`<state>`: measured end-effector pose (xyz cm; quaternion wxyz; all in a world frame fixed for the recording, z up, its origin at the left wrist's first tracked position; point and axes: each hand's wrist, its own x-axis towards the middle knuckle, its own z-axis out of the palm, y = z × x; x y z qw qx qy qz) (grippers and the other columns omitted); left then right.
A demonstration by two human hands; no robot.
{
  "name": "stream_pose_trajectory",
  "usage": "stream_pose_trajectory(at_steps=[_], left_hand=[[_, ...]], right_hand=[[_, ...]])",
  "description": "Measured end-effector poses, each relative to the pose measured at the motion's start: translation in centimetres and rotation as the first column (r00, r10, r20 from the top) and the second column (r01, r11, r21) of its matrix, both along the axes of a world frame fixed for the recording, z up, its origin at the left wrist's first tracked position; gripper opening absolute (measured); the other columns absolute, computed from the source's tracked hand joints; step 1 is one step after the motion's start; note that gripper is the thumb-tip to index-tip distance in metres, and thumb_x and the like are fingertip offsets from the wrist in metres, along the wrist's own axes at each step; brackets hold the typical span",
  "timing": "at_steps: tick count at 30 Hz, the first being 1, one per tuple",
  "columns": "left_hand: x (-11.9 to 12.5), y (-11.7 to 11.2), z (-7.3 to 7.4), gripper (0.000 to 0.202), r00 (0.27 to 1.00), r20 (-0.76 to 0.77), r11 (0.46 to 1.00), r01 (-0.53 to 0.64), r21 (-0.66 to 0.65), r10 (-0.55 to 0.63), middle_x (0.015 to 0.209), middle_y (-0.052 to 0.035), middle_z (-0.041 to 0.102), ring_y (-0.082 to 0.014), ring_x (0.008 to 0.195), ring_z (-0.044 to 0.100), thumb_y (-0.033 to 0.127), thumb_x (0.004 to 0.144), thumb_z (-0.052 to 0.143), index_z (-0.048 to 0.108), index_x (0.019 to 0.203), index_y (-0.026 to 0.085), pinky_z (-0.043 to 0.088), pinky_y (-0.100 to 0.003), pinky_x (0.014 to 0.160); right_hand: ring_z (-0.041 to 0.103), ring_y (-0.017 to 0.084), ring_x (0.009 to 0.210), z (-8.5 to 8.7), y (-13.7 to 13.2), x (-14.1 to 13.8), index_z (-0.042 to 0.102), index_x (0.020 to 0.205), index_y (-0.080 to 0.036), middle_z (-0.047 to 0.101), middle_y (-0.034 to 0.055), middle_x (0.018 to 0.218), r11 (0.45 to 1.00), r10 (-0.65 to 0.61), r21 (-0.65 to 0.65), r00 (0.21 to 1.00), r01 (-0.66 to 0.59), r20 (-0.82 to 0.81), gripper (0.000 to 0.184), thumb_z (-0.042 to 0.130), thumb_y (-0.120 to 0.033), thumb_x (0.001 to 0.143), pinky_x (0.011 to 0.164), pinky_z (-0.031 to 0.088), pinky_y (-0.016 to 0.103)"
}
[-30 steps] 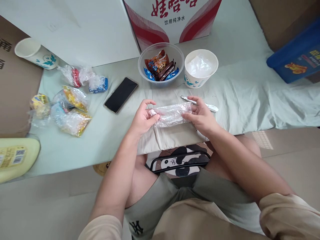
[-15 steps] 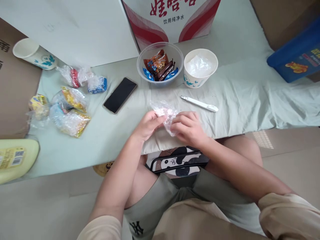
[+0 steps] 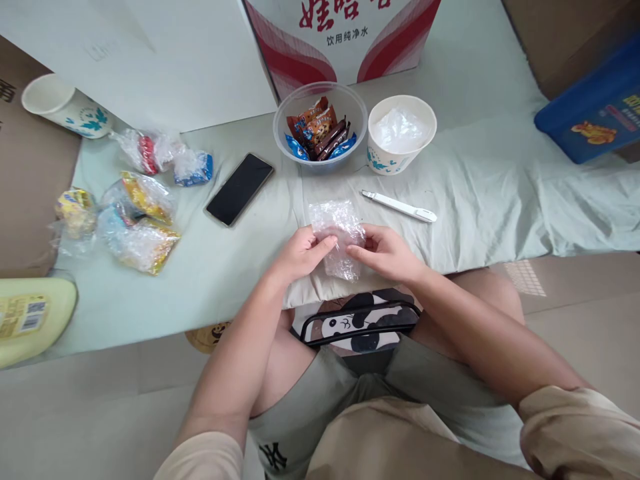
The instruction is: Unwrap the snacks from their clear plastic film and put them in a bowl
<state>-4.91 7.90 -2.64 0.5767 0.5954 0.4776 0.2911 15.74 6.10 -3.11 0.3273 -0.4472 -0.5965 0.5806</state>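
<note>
Left hand [image 3: 303,255]: fingers curled, thumb laid over a crumpled piece of clear plastic film [image 3: 346,265], pinching it. Right hand [image 3: 387,252]: same piece pinched from the opposite side, thumb in front. Thumb tips near each other, a narrow gap between. Film sits between the two sets of fingers, its ends sticking out beyond and below them; cannot tell whether it touches the cloth-covered surface [image 3: 480,213].

Just beyond the right fingers: a white utility knife [image 3: 400,207], lying flat, apart from them. Farther beyond the fingers: a translucent bowl [image 3: 323,167] holding wrapped snacks [image 3: 325,133]; to its right, an upright paper cup [image 3: 393,162] with clear plastic inside. Left of the left fingers and beyond: a dark-screened phone [image 3: 240,190]. Well left of them: several plastic-wrapped packets [image 3: 145,252].
</note>
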Motion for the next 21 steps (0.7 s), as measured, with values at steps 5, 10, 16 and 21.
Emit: stream_pose_trajectory(at_steps=[5,10,16,21], left_hand=[[0.1,-0.1,-0.7,0.025,0.997,0.026,0.997,-0.078,0.004,0.078,0.069,-0.0003,0.067,-0.0122,0.058,0.06,0.038,0.083,0.076,0.071,0.097,0.018,0.047,-0.023,0.054],[0.3,-0.1,-0.1,0.039,0.983,0.155,0.993,-0.082,-0.085,0.094,0.06,0.0036,0.062,-0.0112,0.048,0.056,0.046,0.076,0.083,0.069,0.102,0.02,0.044,-0.023,0.047],[0.0,0.1,0.8,0.024,0.942,0.309,0.991,-0.111,-0.075,0.129,0.06,0.0032,0.06,-0.0095,0.05,0.051,0.042,0.074,0.08,0.069,0.082,0.022,0.043,-0.023,0.05],[-0.2,0.3,0.9,0.026,0.974,0.219,0.996,-0.035,-0.081,0.052,0.078,-0.0037,0.067,-0.0123,0.061,0.055,0.043,0.081,0.065,0.071,0.079,0.018,0.044,-0.025,0.053]], right_hand=[[0.048,0.011,0.065,0.3,-0.2,-0.1,0.059,0.086,-0.019,0.055,-0.0017,0.072,0.997,-0.066,0.048,0.998,0.065,0.005,0.019,0.061,-0.037,0.09,0.06,0.038,0.027],[0.046,0.011,0.058,0.1,-0.3,-0.3,0.06,0.105,-0.022,0.052,-0.0047,0.066,0.994,-0.083,-0.081,0.979,0.069,-0.185,0.025,0.062,-0.044,0.092,0.055,0.038,0.026],[0.049,0.013,0.061,-0.4,-0.3,-0.2,0.065,0.083,-0.022,0.058,-0.0001,0.072,0.983,-0.166,-0.136,0.92,0.125,-0.356,0.021,0.062,-0.042,0.086,0.058,0.041,0.027],[0.053,0.016,0.069,0.4,0.0,0.5,0.07,0.081,-0.021,0.063,0.0045,0.078,0.991,-0.125,0.02,0.967,0.133,-0.222,0.044,0.051,-0.059,0.092,0.066,0.044,0.032]])
